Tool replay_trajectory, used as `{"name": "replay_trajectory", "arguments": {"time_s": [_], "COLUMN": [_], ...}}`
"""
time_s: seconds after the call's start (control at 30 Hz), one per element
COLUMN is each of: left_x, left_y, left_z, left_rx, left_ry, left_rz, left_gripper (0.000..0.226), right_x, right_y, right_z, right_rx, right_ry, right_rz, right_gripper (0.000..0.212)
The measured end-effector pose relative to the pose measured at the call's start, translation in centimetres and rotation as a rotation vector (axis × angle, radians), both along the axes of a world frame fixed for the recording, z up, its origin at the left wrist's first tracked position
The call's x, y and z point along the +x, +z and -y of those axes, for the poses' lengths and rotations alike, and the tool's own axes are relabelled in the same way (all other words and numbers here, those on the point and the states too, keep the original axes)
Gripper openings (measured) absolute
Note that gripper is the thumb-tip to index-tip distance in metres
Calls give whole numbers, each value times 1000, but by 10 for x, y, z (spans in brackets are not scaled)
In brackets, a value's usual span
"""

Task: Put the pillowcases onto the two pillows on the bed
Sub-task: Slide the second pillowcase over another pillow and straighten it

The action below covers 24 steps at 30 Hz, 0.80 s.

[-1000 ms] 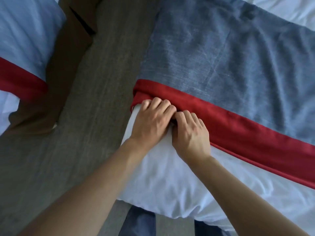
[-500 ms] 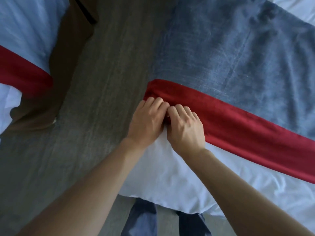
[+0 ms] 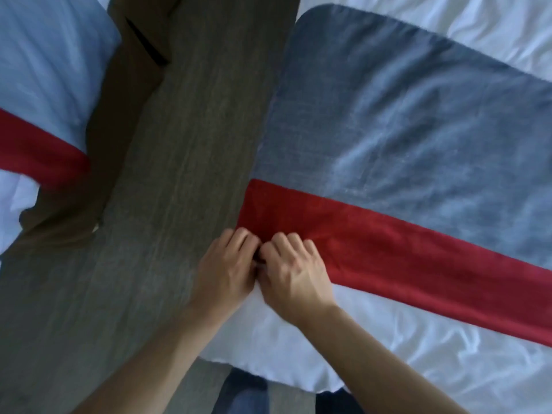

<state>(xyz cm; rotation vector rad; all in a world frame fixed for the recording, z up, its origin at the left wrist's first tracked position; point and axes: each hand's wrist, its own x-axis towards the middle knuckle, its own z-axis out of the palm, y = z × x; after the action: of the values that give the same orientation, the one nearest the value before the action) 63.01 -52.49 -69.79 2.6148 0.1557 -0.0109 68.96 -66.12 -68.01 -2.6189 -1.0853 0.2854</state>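
Observation:
A grey-blue pillowcase (image 3: 403, 121) with a red band (image 3: 403, 258) along its open end covers most of a white pillow (image 3: 373, 348) lying on the bed. The pillow's bare white part sticks out below the red band. My left hand (image 3: 227, 270) and my right hand (image 3: 294, 271) sit side by side at the band's left corner, fingers curled over its red hem and gripping it. The fingertips are hidden under the fabric. A second pillow in a matching grey-blue and red pillowcase (image 3: 44, 85) lies at the far left.
A grey wood-grain floor (image 3: 179, 174) runs between the two beds. A brown bed base (image 3: 119, 94) borders the left bed. White bedding (image 3: 478, 22) shows at the top right. My legs in dark trousers (image 3: 242, 392) stand at the bottom edge.
Both hands have pulled the red hem toward me, so the pillowcase covers more of the white pillow. The far rounded corner of the pillow has come into view.

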Motion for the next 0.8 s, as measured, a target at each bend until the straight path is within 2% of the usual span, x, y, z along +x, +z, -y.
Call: {"name": "replay_trajectory", "arguments": {"time_s": [0.07,0.17,0.3,0.4,0.57,0.7,0.8], "left_x": [-1,28,114,167,179,206,248], "left_y": [7,18,19,8,-15,-6,-2], "left_z": [4,25,86,138,166,203,281], "left_rx": [-51,-121,-50,74,282,295,243], "left_ry": [-29,-48,-86,-110,-93,-35,-120], "left_rz": [-24,32,117,50,-75,-42,26], "left_gripper": [16,44,47,54,66,64,60], "right_x": [8,50,125,164,201,227,242], "right_y": [3,8,10,3,-22,-24,-24], "right_z": [12,39,89,133,228,274,289], "right_rx": [25,99,103,-1,-118,-86,-75], "right_ry": [26,-58,-269,-286,-288,-385,-307], "right_rz": [-30,11,66,-9,-25,13,50], "right_gripper": [9,11,42,59,62,66,65]}}
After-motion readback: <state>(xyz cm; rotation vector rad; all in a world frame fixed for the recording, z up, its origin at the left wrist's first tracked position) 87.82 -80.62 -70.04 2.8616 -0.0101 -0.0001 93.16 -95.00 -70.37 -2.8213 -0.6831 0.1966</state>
